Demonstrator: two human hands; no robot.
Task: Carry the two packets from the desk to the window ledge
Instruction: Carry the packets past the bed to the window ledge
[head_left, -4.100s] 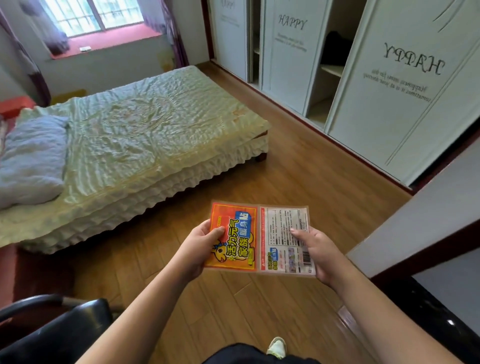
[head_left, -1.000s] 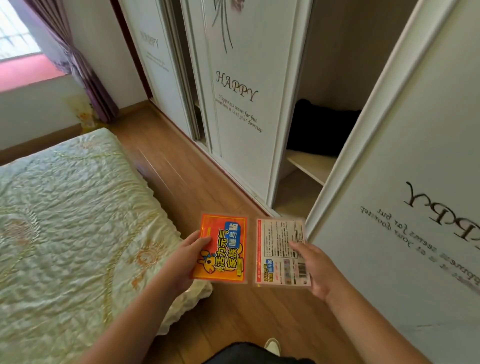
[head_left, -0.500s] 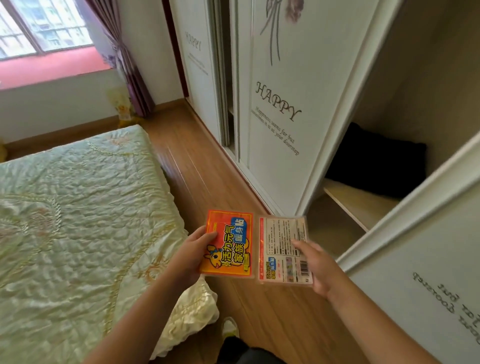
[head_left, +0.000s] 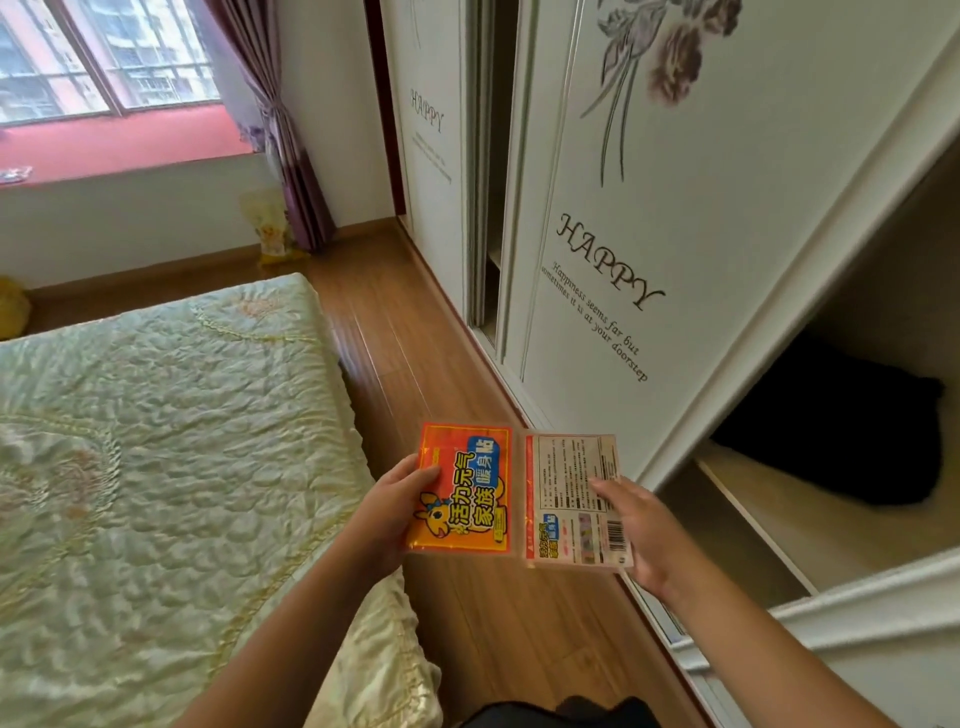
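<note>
My left hand (head_left: 387, 512) grips an orange packet (head_left: 464, 488) with blue and yellow print by its left edge. Beside it, my right hand (head_left: 636, 530) holds a second packet (head_left: 569, 483), turned to its white printed back with a barcode, by its right edge. The two packets are side by side in front of me, above the wooden floor. The red window ledge (head_left: 124, 145) lies far off at the upper left, under the window.
A bed (head_left: 156, 441) with a pale green quilt fills the left. White sliding wardrobe doors (head_left: 613, 218) line the right; one section stands open with a black item (head_left: 841, 431) on a shelf. A strip of wooden floor (head_left: 395, 332) runs between them toward a purple curtain (head_left: 291, 156).
The view has advanced along the aisle between bed and wardrobe; the ledge and window are nearer and larger. Both hands still hold the packets the same way.
</note>
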